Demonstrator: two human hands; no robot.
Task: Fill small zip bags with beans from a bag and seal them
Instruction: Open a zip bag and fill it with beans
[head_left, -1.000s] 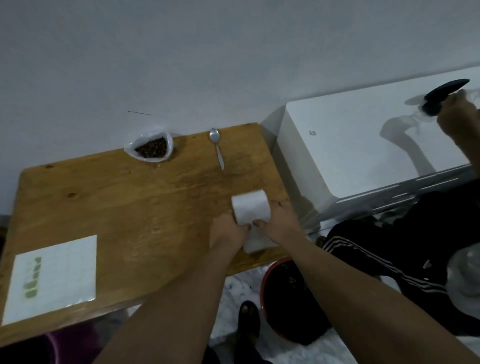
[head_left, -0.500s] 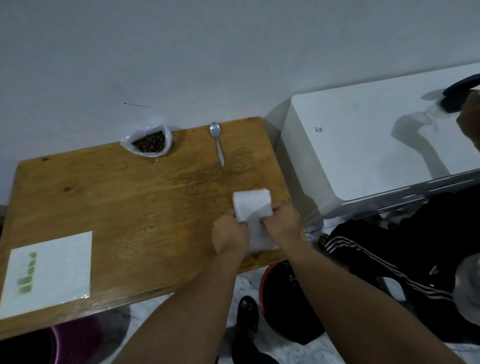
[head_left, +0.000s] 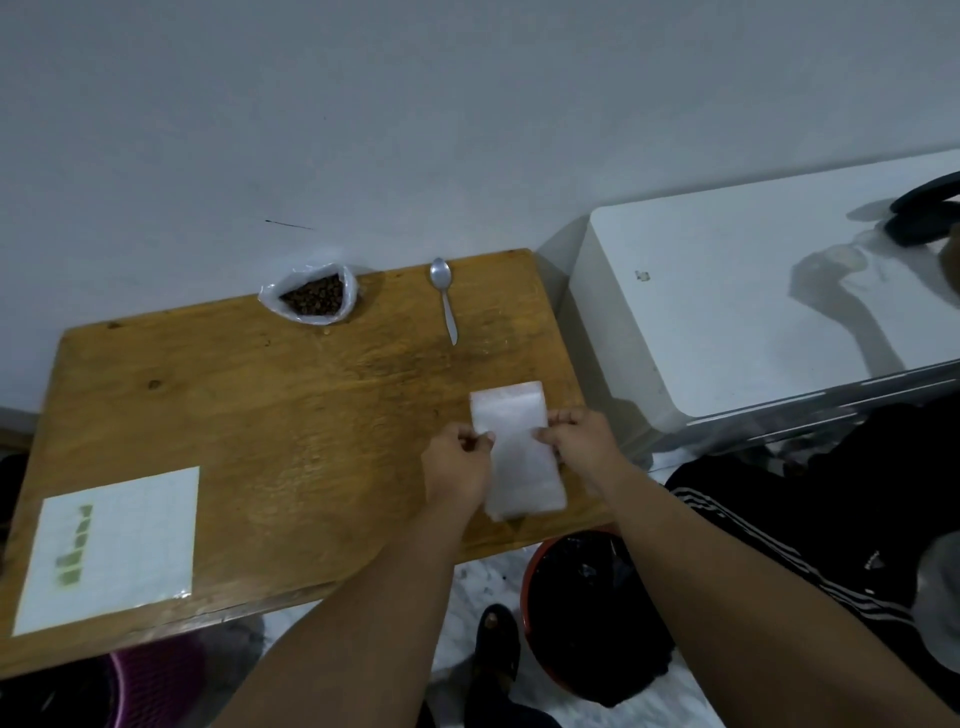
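Note:
A stack of small white zip bags (head_left: 519, 452) lies near the right front of the wooden table (head_left: 249, 415). My left hand (head_left: 457, 467) pinches its left edge. My right hand (head_left: 582, 447) pinches its right edge. At the back of the table an open clear bag of dark beans (head_left: 314, 299) stands against the wall. A metal spoon (head_left: 445, 299) lies to its right, bowl toward the wall.
A white label sheet (head_left: 111, 545) with a few green stickers lies at the table's front left. A white appliance (head_left: 753, 312) stands right of the table, another person beside it. A red bin (head_left: 587, 613) and a purple basket (head_left: 150, 680) sit on the floor.
Both hands have closed in on the sides of the white bags, and the stack now lies flatter and longer on the table. My view has shifted slightly.

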